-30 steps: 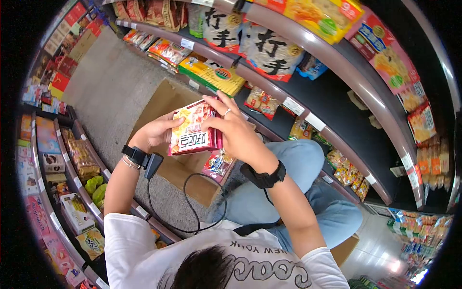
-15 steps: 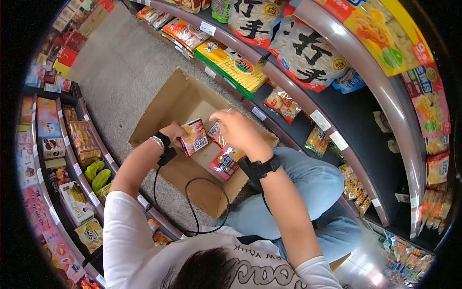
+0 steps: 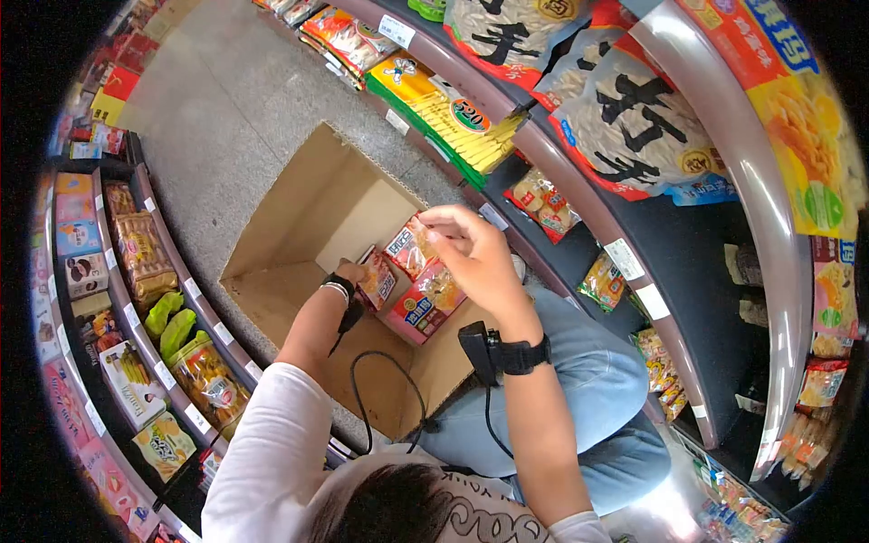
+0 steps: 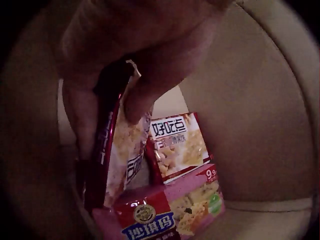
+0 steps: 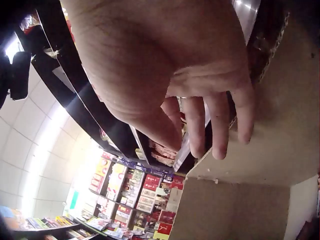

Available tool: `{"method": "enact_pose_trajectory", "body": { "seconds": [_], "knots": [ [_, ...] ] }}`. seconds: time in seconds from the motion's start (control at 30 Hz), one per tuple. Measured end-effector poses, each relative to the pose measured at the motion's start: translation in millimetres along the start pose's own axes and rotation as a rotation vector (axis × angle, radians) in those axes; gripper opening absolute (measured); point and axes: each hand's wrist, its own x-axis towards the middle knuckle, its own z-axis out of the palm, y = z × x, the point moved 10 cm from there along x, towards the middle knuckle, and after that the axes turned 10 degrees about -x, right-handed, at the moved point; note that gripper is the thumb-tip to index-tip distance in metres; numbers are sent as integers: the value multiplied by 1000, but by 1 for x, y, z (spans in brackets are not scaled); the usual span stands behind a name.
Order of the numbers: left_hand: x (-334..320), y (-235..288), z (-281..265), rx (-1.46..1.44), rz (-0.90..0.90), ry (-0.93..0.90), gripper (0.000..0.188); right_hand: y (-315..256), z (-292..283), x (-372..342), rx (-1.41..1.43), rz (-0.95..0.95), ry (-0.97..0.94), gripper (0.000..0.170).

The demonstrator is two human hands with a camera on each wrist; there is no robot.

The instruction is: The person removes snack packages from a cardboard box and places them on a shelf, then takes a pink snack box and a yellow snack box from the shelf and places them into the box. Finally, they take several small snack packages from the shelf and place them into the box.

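Observation:
My left hand (image 3: 351,273) is down inside an open cardboard box (image 3: 294,213). Thumb and fingers pinch a red and white biscuit pack (image 4: 120,150), which stands on edge in the left wrist view. Beside it in the box lies a second biscuit pack (image 3: 405,249) of like print. A pink sachima pack (image 3: 424,306) lies just in front of both, its label facing up. Over the box's right side hangs my right hand (image 3: 472,255), fingers loosely bent with nothing in them. In the right wrist view its fingers (image 5: 217,130) hang near the box edge.
Shelves with bagged noodles (image 3: 448,118) and large snack bags (image 3: 625,122) rise on the right. A lower shelf of packets (image 3: 136,385) runs along the left. A black cable (image 3: 362,362) loops over the box's near side. The person's bent knee (image 3: 579,362) is close at right.
The biscuit pack, held up in both hands at first, has gone down into the box with the left hand. The right hand has let go and hovers above the box's right side.

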Motion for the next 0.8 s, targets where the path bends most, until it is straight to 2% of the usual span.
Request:
{"method": "enact_pose_trajectory", "body": {
  "seconds": [0.03, 0.13, 0.17, 0.23, 0.3, 0.4, 0.8],
  "knots": [
    [5, -5, -5, 87, -19, 40, 33, 2, -1, 1, 45, 10, -1, 21],
    [37, -12, 3, 446, 169, -139, 25, -5, -4, 1, -59, -73, 87, 21],
    [52, -41, 1, 80, -61, -126, 34, -5, -3, 1, -62, -65, 83, 21],
    [39, -23, 5, 484, 139, -198, 33, -5, -2, -1, -68, -46, 78, 21],
    [18, 6, 12, 924, 415, -129, 30, -8, -4, -1, -100, -41, 79, 22],
    [33, -10, 8, 957, 300, -92, 28, -6, -7, -1, -118, -59, 98, 22],
    [62, -24, 6, 719, 411, 45, 32, 0, -5, 2, -229, 27, 49, 24]
  ]
}}
